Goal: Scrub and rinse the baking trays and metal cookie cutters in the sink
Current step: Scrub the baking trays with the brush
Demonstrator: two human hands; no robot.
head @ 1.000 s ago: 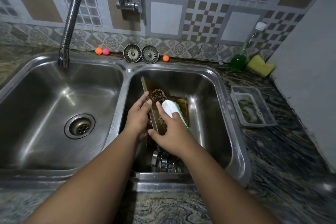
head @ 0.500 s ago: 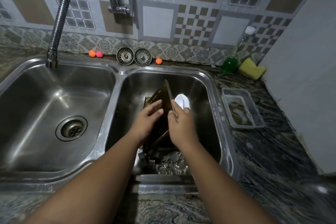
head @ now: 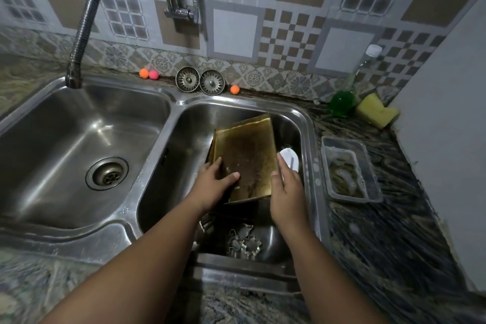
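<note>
Head camera looks down into a steel double sink (head: pixel 157 144) set in a dark veined tabletop (head: pixel 381 231). In the right basin a brownish baking tray (head: pixel 247 158) stands tilted, its stained face turned up toward the camera. The edge of a second tray (head: pixel 210 146) shows just behind its left side.

The left hand (head: pixel 213 187) grips the tray at its lower left edge, with the thumb laid across the face and the fingers wrapped round the rim. The right hand (head: pixel 286 192) sits against the tray's right edge, its fingers closed on a white scrubber (head: pixel 290 159) that pokes out beyond the fingertips. How much of the scrubber touches the tray cannot be told.

Metal cookie cutters (head: pixel 244 243) lie in a loose heap on the basin floor near the front wall, below both hands.

The left basin holds only its drain (head: pixel 107 173), and a flexible metal faucet hose (head: pixel 86 21) hangs over its back corner. Two sink strainers (head: pixel 200 81) lean against the tiled wall behind the sink, with small orange and pink balls (head: pixel 148 74) beside them. To the right on the tabletop stand a bottle of green liquid (head: pixel 342 105), a yellow sponge (head: pixel 376 110) and a clear plastic container (head: pixel 349 168).
</note>
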